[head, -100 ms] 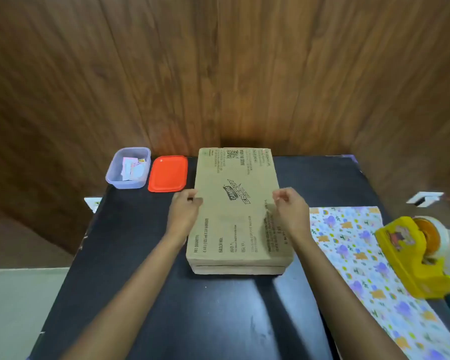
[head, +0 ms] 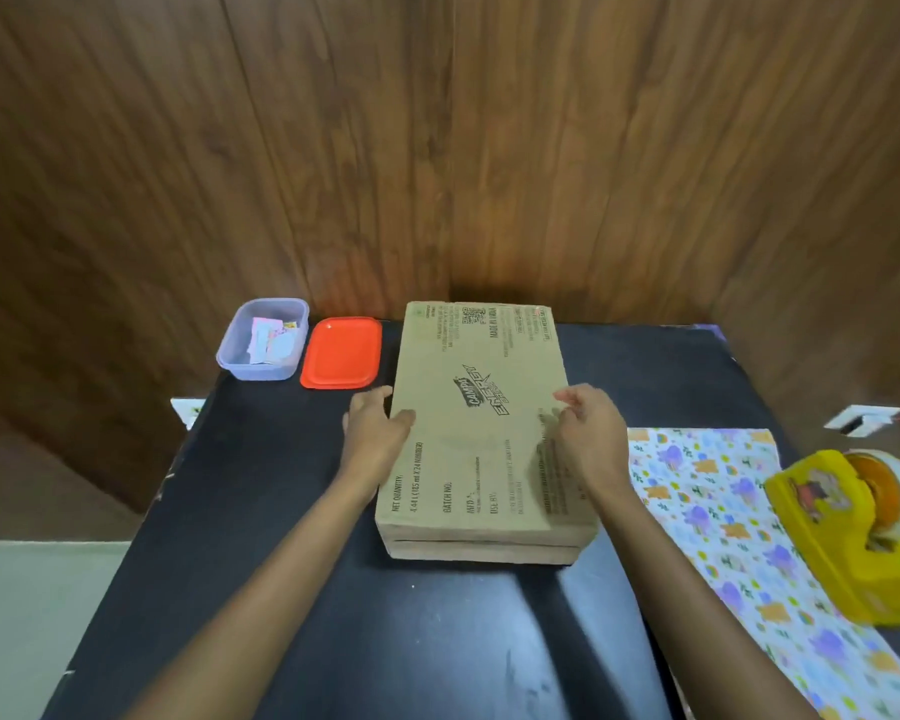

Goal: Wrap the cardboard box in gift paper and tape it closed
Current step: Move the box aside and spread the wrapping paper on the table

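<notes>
Wood-panelled wall (head: 437, 148) behind; black tabletop (head: 385, 641) as work surface

Flat brown cardboard box (head: 479, 433) with black print lies at table centre, long axis running away from the person, bare of any wrapping. Grip: left hand (head: 375, 423) holds the left long edge, thumb on the top face; right hand (head: 588, 433) sits on the right long edge, fingers curled over it. Hands well apart, one per side.

White gift paper (head: 707, 491) with purple and orange print lies flat just beside the box, to its right. Yellow plastic tape dispenser (head: 848, 532) stands at the sheet's right margin. Lilac plastic tub (head: 261, 374) of paper scraps and orange plastic lid (head: 341, 358) sit side by side at the far left corner.

Judgement: task barely begun; step in hand is likely moving the box onto the sheet. Lift it level rather than drag, which would ruck the paper. Set it centred, edges square to the sheet's edges, margin left on every side. Clear the dispenser off the paper first if it pins it
</notes>
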Available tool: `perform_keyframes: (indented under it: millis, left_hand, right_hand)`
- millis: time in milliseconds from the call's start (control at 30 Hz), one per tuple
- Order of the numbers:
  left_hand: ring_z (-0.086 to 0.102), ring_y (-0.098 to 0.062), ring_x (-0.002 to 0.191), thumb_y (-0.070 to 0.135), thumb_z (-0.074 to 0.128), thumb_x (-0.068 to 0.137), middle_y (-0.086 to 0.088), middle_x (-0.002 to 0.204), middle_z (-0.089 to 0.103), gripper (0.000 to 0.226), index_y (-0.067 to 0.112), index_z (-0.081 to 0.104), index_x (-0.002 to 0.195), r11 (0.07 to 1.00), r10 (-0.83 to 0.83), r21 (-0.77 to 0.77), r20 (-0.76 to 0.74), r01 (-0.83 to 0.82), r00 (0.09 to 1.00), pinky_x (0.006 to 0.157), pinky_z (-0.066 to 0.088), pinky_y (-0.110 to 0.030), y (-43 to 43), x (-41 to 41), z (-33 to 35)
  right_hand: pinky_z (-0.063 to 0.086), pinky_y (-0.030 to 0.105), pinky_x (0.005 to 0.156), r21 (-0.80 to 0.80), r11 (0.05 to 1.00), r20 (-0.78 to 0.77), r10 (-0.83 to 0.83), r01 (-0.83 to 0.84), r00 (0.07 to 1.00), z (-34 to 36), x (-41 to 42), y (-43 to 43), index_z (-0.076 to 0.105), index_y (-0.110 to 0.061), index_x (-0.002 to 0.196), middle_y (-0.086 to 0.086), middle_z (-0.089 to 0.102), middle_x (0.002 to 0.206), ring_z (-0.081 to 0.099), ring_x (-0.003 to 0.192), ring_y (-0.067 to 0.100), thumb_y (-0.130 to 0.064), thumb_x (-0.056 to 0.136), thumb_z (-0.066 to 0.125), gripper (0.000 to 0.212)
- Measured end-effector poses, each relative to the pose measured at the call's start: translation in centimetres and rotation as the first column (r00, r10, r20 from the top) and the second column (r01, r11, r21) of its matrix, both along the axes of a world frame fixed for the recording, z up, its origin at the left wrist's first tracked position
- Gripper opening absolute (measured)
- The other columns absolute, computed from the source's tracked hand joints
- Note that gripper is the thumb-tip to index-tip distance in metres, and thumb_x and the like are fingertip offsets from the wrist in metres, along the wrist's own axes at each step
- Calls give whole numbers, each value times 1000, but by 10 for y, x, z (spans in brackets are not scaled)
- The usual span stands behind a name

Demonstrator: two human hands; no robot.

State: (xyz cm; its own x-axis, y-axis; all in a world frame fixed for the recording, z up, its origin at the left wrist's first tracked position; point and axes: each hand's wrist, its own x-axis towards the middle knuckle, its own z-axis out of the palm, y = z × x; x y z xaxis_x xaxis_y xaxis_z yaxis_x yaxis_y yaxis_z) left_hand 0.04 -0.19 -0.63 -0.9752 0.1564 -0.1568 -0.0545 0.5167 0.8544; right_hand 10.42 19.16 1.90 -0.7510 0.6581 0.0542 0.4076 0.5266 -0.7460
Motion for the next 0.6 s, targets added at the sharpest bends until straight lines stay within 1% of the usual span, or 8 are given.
perform_keyframes:
  millis: [67, 100, 167, 200, 267, 367, 467, 600]
  left_hand:
    - [31, -25, 134, 25, 54, 91, -8, 145, 33, 56, 9, 37, 142, 997, -16, -72, 0, 16, 1000, 108, 31, -37, -2, 1, -8]
    - [38, -25, 130, 25, 54, 91, -9, 145, 35, 55, 9, 38, 141, 998, -35, -53, 33, 37, 999, 105, 37, -37, -2, 0, -10]
    - [62, -20, 102, 21, 55, 92, -11, 130, 54, 35, 10, 55, 126, 986, -91, 149, 112, 74, 990, 80, 52, -30, -4, 1, -12]
    - [66, -18, 88, 17, 55, 92, -11, 118, 63, 26, 11, 61, 116, 964, -142, 245, 133, 106, 981, 68, 53, -26, -4, 3, -14]
    - [68, -20, 81, 10, 54, 92, -11, 105, 70, 21, 12, 63, 111, 913, -214, 388, 187, 128, 959, 66, 53, -28, -3, 4, -18]
    - [69, -23, 74, 1, 49, 90, -10, 91, 73, 24, 9, 63, 108, 849, -295, 502, 192, 164, 936, 63, 56, -31, -2, 10, -14]
    - [69, -19, 66, -4, 46, 89, -8, 80, 72, 23, 10, 63, 97, 828, -336, 522, 165, 207, 927, 55, 54, -27, -12, 17, -6]
    - [67, -18, 66, -4, 48, 88, -7, 79, 70, 22, 11, 63, 95, 814, -346, 532, 121, 233, 930, 55, 55, -24, -59, 36, 7]
  right_hand:
    - [36, 31, 93, 46, 999, 36, 20, -22, 999, -8, -3, 5, 53, -8, 126, 10, 51, 130, 41, 123, 25, -5, 90, 42, 37]
    - [35, 33, 95, 19, 1000, 64, 17, -18, 998, -8, -4, 8, 47, -9, 132, 10, 46, 136, 39, 126, 26, -9, 91, 45, 41]
    - [37, 35, 95, -163, 987, 129, 11, 10, 992, -9, -6, 12, 32, -8, 143, 10, 41, 142, 42, 127, 28, -18, 93, 49, 54]
    - [40, 35, 94, -300, 954, 145, 31, 14, 989, -11, -4, 12, 31, -8, 144, 9, 46, 138, 48, 123, 29, -21, 93, 50, 56]
    - [46, 37, 91, -522, 852, 102, 111, -42, 989, -16, -1, 15, 51, -7, 129, 6, 63, 119, 60, 108, 30, -20, 94, 48, 37]
    - [48, 40, 85, -625, 772, 27, 170, -116, 985, -14, 6, 16, 64, -11, 91, 10, 70, 94, 65, 83, 28, -10, 96, 45, 20]
    - [50, 41, 80, -660, 731, -34, 203, -174, 979, -4, 20, 7, 64, -7, 84, 13, 70, 85, 64, 72, 27, -4, 95, 44, 23]
    - [50, 35, 68, -704, 663, -96, 266, -254, 959, 6, 41, -34, 63, -7, 85, 11, 68, 85, 63, 72, 26, -2, 96, 41, 25]
